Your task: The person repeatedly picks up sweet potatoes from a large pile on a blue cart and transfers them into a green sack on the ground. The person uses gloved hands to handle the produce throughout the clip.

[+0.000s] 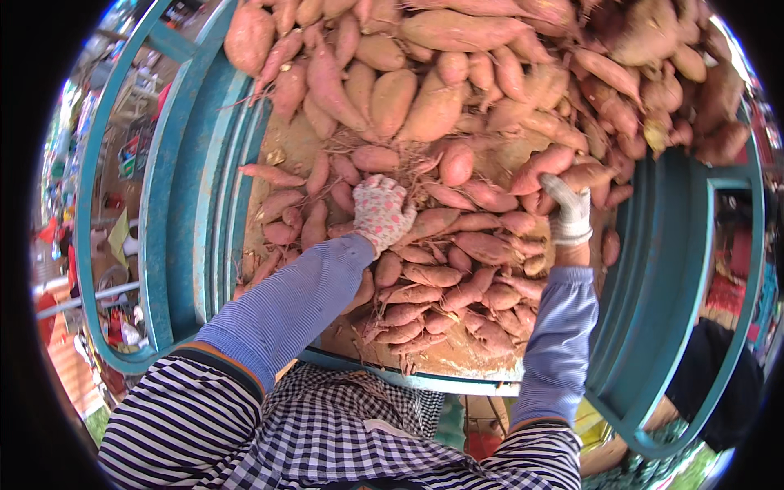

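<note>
My left hand (383,211), in a pale glove with pink dots, rests knuckles up among loose sweet potatoes. Its fingers curl down, and what lies under them is hidden. Small sweet potatoes (313,225) lie to its left, and a longer one (429,224) is close by on the right. My right hand (569,211), in a whitish knit glove, grips a sweet potato (588,176) that covers most of its fingers. The thumb shows against a redder sweet potato (542,169). Below and between my hands, several sweet potatoes (432,275) lie close together near the front edge.
A large heap of sweet potatoes (429,104) fills the far part of the truck bed (471,361). Blue metal side walls (184,177) with rails stand at left and right. The front lip (447,384) runs just before my checked apron (343,422).
</note>
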